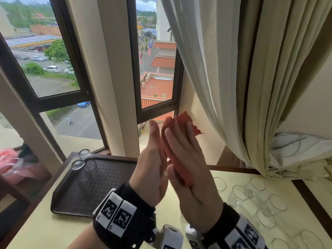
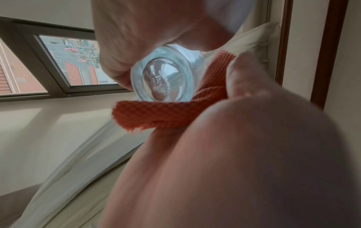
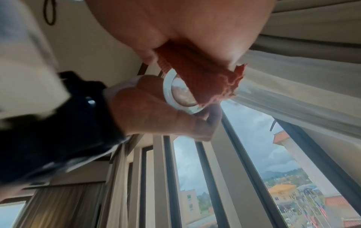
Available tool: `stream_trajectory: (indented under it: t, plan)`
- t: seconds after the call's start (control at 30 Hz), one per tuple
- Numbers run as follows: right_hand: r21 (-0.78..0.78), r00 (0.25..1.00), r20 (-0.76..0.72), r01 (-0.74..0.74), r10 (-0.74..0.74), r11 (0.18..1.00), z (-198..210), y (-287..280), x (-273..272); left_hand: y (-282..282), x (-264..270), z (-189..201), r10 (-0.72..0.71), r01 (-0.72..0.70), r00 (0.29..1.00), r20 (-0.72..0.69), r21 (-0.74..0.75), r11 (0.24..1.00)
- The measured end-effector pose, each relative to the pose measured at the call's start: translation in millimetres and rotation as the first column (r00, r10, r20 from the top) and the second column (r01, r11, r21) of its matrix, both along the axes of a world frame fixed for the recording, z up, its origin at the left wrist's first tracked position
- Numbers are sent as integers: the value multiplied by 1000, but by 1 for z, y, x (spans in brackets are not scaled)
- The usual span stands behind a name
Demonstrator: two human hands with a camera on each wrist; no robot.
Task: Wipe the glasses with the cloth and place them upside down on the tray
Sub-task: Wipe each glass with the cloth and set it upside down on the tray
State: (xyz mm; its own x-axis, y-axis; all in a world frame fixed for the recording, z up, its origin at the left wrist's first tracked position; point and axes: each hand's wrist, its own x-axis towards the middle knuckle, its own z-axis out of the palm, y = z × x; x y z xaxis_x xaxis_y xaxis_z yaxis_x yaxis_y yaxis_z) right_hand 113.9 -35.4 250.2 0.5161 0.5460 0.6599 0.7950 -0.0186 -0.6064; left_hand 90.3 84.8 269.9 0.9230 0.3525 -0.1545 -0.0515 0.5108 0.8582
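Both hands are raised in front of the window. My left hand [image 1: 150, 164] grips a clear glass [image 2: 168, 77] round its thick base. An orange-red cloth [image 1: 181, 121] is wrapped round the glass, and my right hand [image 1: 186, 155] holds it there with fingers and thumb. In the head view the cloth and the hands hide the glass. The right wrist view shows the glass [image 3: 179, 95] with the cloth [image 3: 195, 74] lying across it. A dark brown tray [image 1: 100, 186] lies on the table at the left. Two glasses [image 1: 77, 165] [image 1: 84, 153] stand upside down at its far left corner.
Several upright glasses [image 1: 240, 192] stand on the cream table [image 1: 45, 230] at the right, below my right wrist. A pale curtain [image 1: 233, 87] hangs at the right and bunches onto the table's far corner. A pink bag [image 1: 9, 162] lies beyond the table's left edge.
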Motion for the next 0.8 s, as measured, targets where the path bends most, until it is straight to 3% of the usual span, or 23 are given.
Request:
stream_trajectory:
  t: [0.17, 0.3, 0.37, 0.47, 0.53, 0.6, 0.7, 0.8]
  plan:
    - [-25, 997, 3, -74, 74, 997, -37, -17, -9, 15, -1, 1, 66, -64, 996, -63, 40, 997]
    - [36, 967, -253, -19, 27, 999, -33, -16, 9, 9, 3, 4, 76, -74, 996, -40, 64, 995]
    - [80, 958, -288, 15, 9, 997, -15, -11, 19, 2, 3, 5, 64, -63, 998, -19, 47, 997]
    - [93, 983, -181, 15, 2, 996, 9, -3, 17, -6, 3, 6, 95, -95, 995, 3, 40, 995]
    - [28, 999, -32, -31, 32, 999, 8, -3, 8, -5, 2, 9, 79, -80, 997, 24, 33, 996]
    - [-52, 997, 22, -71, 72, 996, -6, -8, -2, 2, 1, 11, 68, -68, 998, 0, 36, 997]
    - [-96, 996, 13, -86, 88, 992, -31, -19, -9, 14, 3, 5, 112, -108, 993, -39, 92, 990]
    - [-12, 991, -125, -50, 49, 999, -39, -22, 1, 13, 4, 1, 125, -118, 989, -73, 102, 988]
